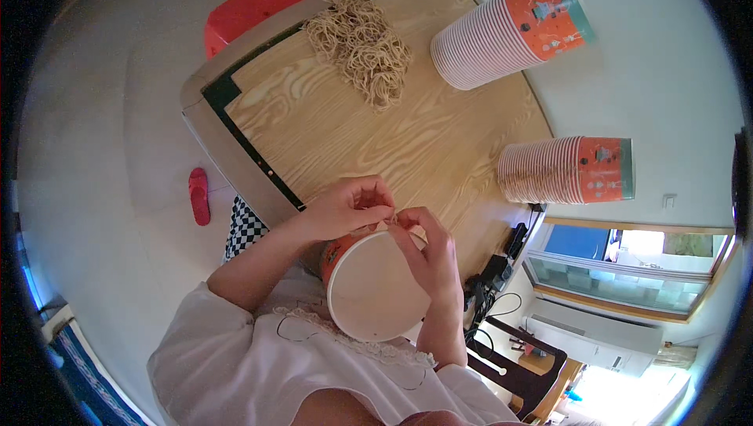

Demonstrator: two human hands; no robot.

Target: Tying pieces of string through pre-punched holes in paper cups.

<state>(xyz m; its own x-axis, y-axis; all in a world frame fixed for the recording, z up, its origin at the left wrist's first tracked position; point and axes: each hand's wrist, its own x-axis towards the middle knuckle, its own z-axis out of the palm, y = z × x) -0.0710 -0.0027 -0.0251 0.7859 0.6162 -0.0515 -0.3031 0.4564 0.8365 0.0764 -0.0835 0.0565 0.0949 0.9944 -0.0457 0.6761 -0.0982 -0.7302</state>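
Centre frame | left hand [345, 210], right hand [434, 257]: fingertips pinched narrow, contents too small to tell | round white-lined orange paper bucket [378, 289] just below: best kept steady, rim uncrushed

Mid-table [337, 143] passable; tub [376, 289] near, tan pile [365, 53] ahead, 2 stacks [541, 169] right.

- Paper bucket [376, 289]: a single one, orange printed wall showing at its left; its round off-white end, edged in white, tilts up toward the wearer, with a small dark dot low near the edge. It sits at the near side of the wooden table [290, 136].
- String [391, 220]: thin, tan, pinched between fingertips [404, 216] beside the bucket's far edge, mostly hidden.
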